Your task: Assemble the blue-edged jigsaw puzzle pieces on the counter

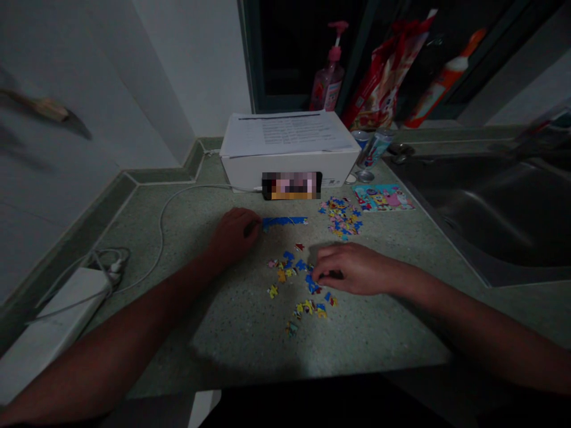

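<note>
Grey-green table [241, 351]: speckled stone, seen from the head camera, with jigsaw pieces spread over its middle.
Left hand [235, 235]: fingers loosely curled, thumb side toward the puzzle strip, fingertips right at its left end; whether they grip it, I cannot tell.
Blue puzzle strip [285, 221]: a narrow row of pieces lying flat in front of the phone, its far edge straight.
Right hand [345, 268]: fingers bent downward with a small gap beneath the palm, tips at a blue cluster [313, 286]; whether a piece is pinched, I cannot tell.
Loose pieces [273, 290]: blue, yellow, orange and red, scattered left of the right hand and nearer the table's front edge.
Piece pile [344, 217]: a denser mixed heap beyond the right hand.
Cartoon picture card [383, 198]: flat, just right of the pile, near the sink [491, 226].
Phone [291, 185]: propped sideways against a white box [245, 166], a white cable [161, 232] at its left end.
Printed sheet [289, 134]: on top of the box.
</note>
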A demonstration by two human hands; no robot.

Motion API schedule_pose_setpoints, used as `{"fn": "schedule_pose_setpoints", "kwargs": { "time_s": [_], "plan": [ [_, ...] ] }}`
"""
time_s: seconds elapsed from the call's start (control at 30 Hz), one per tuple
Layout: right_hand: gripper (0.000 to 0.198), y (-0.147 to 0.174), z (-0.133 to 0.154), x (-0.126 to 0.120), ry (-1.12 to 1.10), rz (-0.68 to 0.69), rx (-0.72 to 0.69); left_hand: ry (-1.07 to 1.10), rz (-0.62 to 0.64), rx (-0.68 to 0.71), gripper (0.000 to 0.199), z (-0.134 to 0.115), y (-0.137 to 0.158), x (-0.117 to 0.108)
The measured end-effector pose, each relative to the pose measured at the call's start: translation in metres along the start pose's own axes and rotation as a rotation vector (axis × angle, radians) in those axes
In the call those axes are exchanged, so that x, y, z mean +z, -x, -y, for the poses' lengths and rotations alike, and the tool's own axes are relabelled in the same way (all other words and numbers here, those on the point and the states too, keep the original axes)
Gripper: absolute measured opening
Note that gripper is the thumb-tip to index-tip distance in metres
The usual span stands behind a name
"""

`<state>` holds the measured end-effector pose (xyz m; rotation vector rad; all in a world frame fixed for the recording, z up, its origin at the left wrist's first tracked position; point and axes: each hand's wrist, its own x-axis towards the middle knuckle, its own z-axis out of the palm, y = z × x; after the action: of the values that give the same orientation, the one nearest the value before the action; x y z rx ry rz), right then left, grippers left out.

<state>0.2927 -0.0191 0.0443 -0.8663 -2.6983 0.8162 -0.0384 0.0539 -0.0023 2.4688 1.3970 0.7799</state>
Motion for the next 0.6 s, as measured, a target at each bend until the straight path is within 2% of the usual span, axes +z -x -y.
{"fn": "schedule_pose_setpoints", "kwargs": {
  "time_s": [0.3, 0.6],
  "plan": [
    [0.021, -0.001, 0.009, 0.003, -0.012, 0.008, 0.006, -0.005, 0.005, 0.017, 0.015, -0.001, 0.000, -0.001],
    [0.016, -0.003, 0.010, 0.003, 0.107, -0.029, 0.067, -0.027, -0.014, 0.042, 0.016, 0.001, 0.001, 0.001]
  ]
}}
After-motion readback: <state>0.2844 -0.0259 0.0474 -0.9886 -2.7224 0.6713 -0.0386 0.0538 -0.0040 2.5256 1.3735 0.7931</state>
